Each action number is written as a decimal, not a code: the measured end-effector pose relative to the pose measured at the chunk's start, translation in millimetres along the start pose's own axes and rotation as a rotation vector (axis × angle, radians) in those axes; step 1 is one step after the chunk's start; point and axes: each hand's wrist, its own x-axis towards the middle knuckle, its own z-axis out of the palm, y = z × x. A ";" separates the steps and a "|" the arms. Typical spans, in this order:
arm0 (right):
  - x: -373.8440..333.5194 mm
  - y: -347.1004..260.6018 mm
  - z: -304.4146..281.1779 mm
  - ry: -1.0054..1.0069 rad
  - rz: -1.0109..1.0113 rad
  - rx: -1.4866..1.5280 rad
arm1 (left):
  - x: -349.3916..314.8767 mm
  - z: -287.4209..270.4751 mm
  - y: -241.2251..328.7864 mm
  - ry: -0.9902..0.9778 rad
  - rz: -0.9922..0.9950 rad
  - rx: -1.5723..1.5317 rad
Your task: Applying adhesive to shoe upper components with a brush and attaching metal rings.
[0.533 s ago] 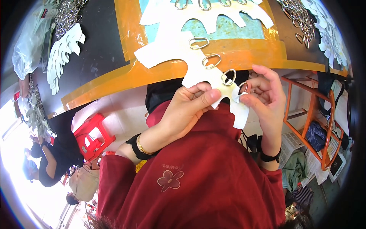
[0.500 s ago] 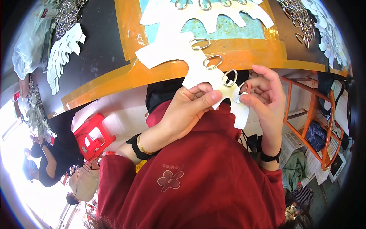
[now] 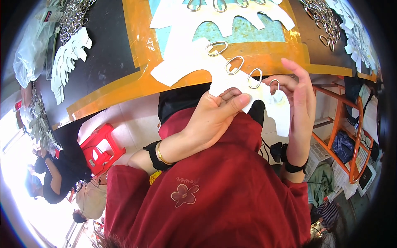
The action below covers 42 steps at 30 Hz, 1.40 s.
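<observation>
A white scalloped strip (image 3: 225,68) of flat, leather-like sheet reaches from the table edge toward me. Oval metal rings (image 3: 234,65) stand along its upper edge. My left hand (image 3: 217,113) pinches the strip near its middle, thumb on top and fingers beneath. At the strip's right end, beside the last ring (image 3: 274,84), my right hand (image 3: 301,97) has its fingers partly behind the sheet, with the index finger raised. The right thumb is hidden. A small folded tab (image 3: 278,98) shows below that ring.
Another white scalloped piece with rings (image 3: 264,12) lies on the orange-taped table (image 3: 111,93). Metal rings are heaped at far left (image 3: 74,18) and far right (image 3: 324,20), near stacked white pieces (image 3: 68,62). A red stool (image 3: 99,149) and an orange metal frame (image 3: 357,136) stand below.
The strip's right end has shifted right and swung upward with both hands. My right thumb has gone from the front of the tab, and the right index finger has risen.
</observation>
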 end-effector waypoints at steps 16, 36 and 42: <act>6.5 -13.9 2.7 -0.013 0.082 -0.256 | 2.8 12.3 -1.6 -0.017 -0.032 0.020; -12.5 8.7 -15.2 -0.189 -0.812 -0.478 | 6.4 8.8 -16.1 -0.117 0.131 0.061; -11.3 10.5 -14.8 -0.017 -0.518 -0.555 | 6.2 10.5 -17.2 -0.142 0.198 0.153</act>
